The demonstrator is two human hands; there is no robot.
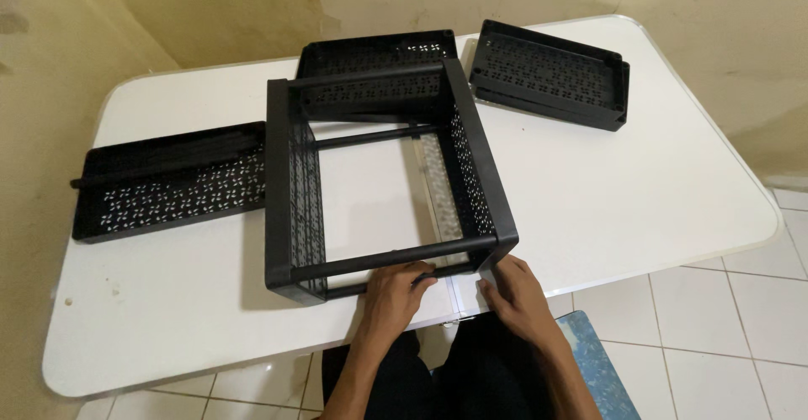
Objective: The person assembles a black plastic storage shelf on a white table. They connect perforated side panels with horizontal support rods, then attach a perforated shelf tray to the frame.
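A black perforated rack frame (471, 163) stands open in the middle of the white table (623, 193), with side panels joined by rods. My left hand (394, 294) rests on the frame's near lower rod (353, 285), fingers curled around it. My right hand (515, 295) touches the frame's near right corner at the table's front edge; whether it grips the corner is unclear.
A black perforated tray (168, 188) with loose rods lies at the left. Another tray (374, 50) sits behind the frame, and stacked trays (547, 75) lie at the back right. Tiled floor and a blue mat (598, 369) show below the table edge.
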